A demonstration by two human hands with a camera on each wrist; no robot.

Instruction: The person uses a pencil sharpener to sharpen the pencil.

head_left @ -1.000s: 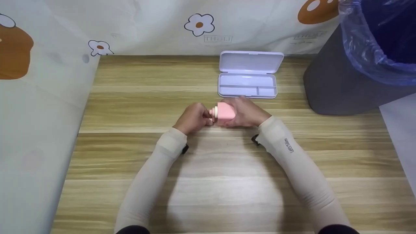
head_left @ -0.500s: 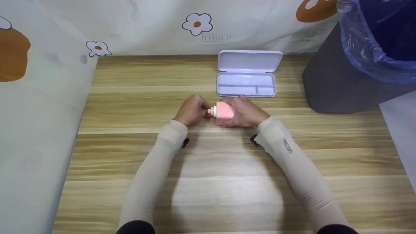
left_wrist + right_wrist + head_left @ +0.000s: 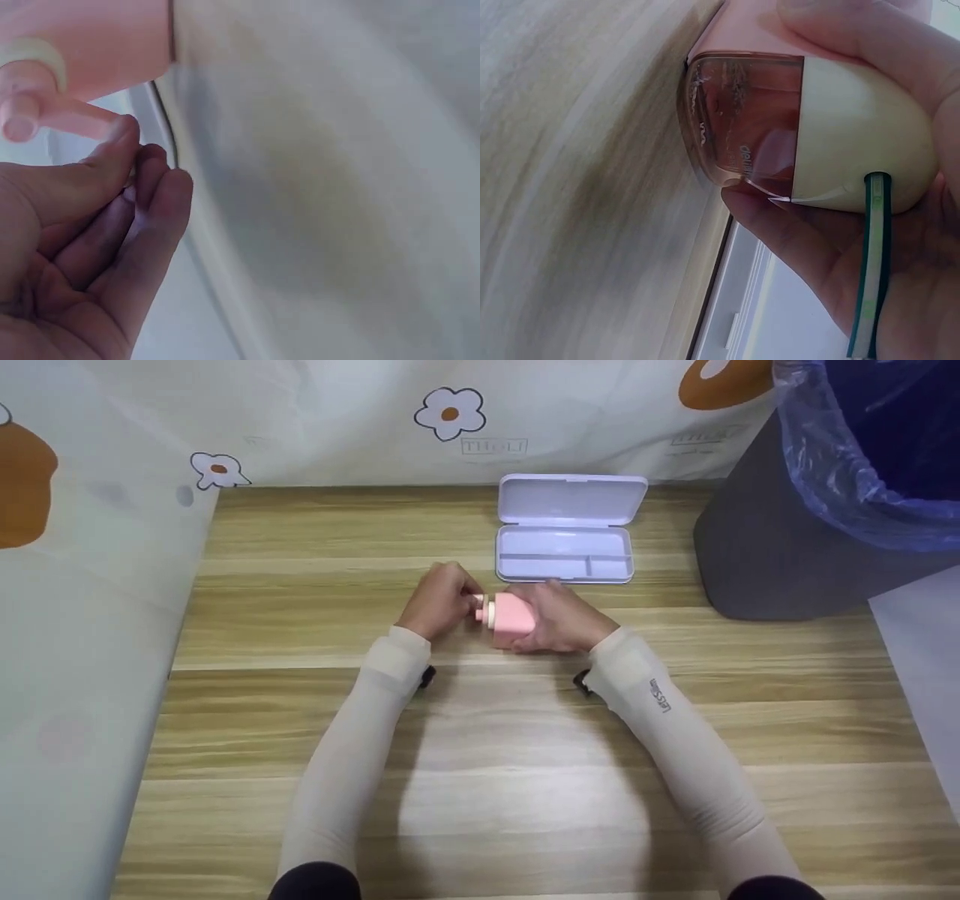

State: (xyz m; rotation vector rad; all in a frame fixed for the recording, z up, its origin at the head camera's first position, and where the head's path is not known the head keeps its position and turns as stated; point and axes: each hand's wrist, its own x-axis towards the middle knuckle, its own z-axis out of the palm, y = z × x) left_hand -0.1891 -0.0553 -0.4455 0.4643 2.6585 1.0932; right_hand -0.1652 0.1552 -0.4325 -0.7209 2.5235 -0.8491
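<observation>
A pink hand-crank pencil sharpener point(image 3: 514, 620) lies at mid-table, just in front of a pencil case. My right hand point(image 3: 566, 617) grips its body, thumb on one side and fingers on the other. In the right wrist view, a green-striped pencil point(image 3: 872, 270) sticks out of the sharpener's cream front, beside a see-through shavings drawer point(image 3: 754, 124). From the left, my left hand point(image 3: 442, 598) pinches the end of the crank point(image 3: 75, 116) between thumb and fingers. The crank's knob is hidden by those fingers.
The lilac pencil case point(image 3: 544, 541) stands with its lid up behind the sharpener, its compartments showing. A grey bin point(image 3: 757, 529) with a plastic liner is at the back right. A flower-print sheet point(image 3: 337, 427) borders the table's back and left.
My left hand has moved away from me, and the crank arm has turned from the near side to the far side. My right hand keeps its grip on the sharpener.
</observation>
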